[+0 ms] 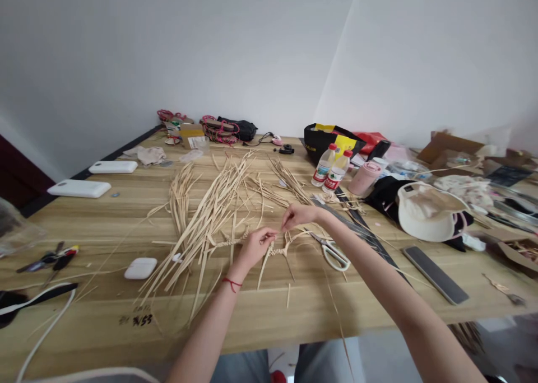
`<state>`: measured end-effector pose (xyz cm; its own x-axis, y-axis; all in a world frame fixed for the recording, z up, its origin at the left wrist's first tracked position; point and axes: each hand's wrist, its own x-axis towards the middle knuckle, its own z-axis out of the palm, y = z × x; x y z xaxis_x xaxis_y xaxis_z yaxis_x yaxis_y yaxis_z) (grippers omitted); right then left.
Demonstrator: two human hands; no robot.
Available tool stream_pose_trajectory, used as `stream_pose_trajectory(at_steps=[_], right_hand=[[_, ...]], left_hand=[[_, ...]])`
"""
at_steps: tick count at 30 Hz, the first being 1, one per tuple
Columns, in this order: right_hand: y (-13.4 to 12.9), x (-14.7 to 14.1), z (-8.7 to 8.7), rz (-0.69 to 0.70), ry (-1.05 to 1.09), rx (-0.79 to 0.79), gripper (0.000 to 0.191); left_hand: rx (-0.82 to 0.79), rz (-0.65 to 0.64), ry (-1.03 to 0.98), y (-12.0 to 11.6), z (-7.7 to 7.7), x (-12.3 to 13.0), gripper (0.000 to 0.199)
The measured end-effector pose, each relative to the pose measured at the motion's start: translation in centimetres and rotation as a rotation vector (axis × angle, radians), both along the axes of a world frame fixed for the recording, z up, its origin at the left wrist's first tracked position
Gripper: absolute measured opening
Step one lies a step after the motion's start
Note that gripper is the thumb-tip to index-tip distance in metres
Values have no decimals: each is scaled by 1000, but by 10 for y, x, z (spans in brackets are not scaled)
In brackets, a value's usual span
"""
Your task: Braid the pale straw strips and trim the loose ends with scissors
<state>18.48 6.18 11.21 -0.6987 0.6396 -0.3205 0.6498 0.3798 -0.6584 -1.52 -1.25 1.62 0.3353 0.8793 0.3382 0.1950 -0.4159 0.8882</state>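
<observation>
A woven strip of pale straw (276, 252) lies across the middle of the wooden table, with loose ends sticking out on both sides. My left hand (257, 245), a red string on its wrist, pinches the strip near its middle. Just above and to the right, my right hand (296, 216) has its fingers pressed together on a thin straw strand. Long loose straws (218, 198) are heaped left of and behind my hands. Scissors with pale handles (335, 255) lie to the right of the weave.
A white earbud case (140, 268) and two white power banks (79, 188) are at the left. Two bottles (335, 172), a pink cup (365, 178), a cap (431, 212) and a grey phone (435, 275) sit at the right. The table's front edge is near my legs.
</observation>
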Motion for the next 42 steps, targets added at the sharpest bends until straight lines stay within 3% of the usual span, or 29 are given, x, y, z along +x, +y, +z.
stream_pose_trajectory(at_steps=[4,8,12,23,30,34,42], right_hand=[[-35,-29,8,-158,-285,367,22],[-78,-54,3,-369,-515,640,20],[-91,-55,-6,-255,-542,699,23],[-34,-12,4,215,-155,494,15],[-11,-10,-2,216,-66,273,17],[-5,-9,-4,229,-31,222,18],[2,-7,-15,280,217,19,14]], left_hand=[[52,60,29,0,-3,2,17],[33,104,-46,2,-8,5,18],[65,118,-6,2,-10,6,17],[88,113,45,-5,5,8,12],[6,38,37,-4,10,4,12],[-19,2,-4,-1,10,3,10],[-112,-78,-37,0,12,-2,10]])
